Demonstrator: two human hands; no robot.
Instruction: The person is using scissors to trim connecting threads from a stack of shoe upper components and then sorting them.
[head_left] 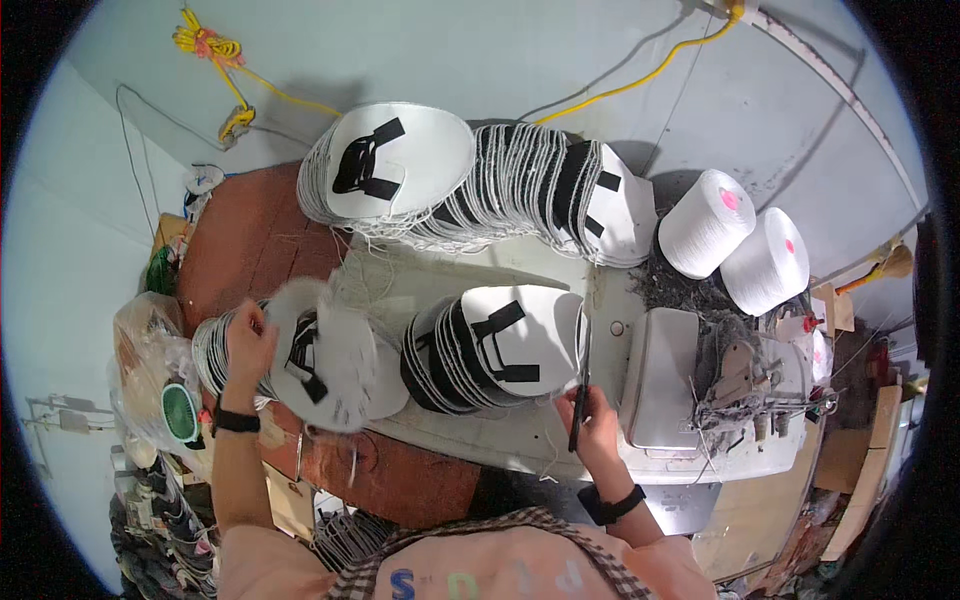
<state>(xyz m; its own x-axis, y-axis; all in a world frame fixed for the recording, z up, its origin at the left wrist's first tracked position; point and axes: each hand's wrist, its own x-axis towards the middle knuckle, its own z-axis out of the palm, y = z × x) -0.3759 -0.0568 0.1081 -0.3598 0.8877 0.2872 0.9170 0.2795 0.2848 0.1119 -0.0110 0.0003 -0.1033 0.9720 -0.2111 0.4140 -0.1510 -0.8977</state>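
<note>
1. The left hand (250,345) rests on top of a fanned stack of white oval fabric pieces with black strap patches (215,350) at the left side of the bench, fingers curled over its upper edge; a black wristband (236,421) circles that wrist
2. Just beside that hand, one blurred white oval fabric piece with a black strap patch (325,365) lies tilted over the stack, and whether the fingers actually pinch it I cannot tell
3. The right hand (597,418) is closed around a pair of dark, slim scissors (581,385), blades pointing up and away from the person
4. The scissor tips sit at the right edge of a middle stack of white and black oval fabric pieces (500,350), which lies on the pale worktop (470,430) between the two hands
5. A long curved row of the same white oval pieces (470,185) lies further back, well apart from both hands
6. To the right of the scissors stands a white sewing machine (700,390) littered with thread scraps, and behind it two large white thread cones (735,245)
7. A yellow cable (640,78) runs across the grey floor beyond the bench
</note>
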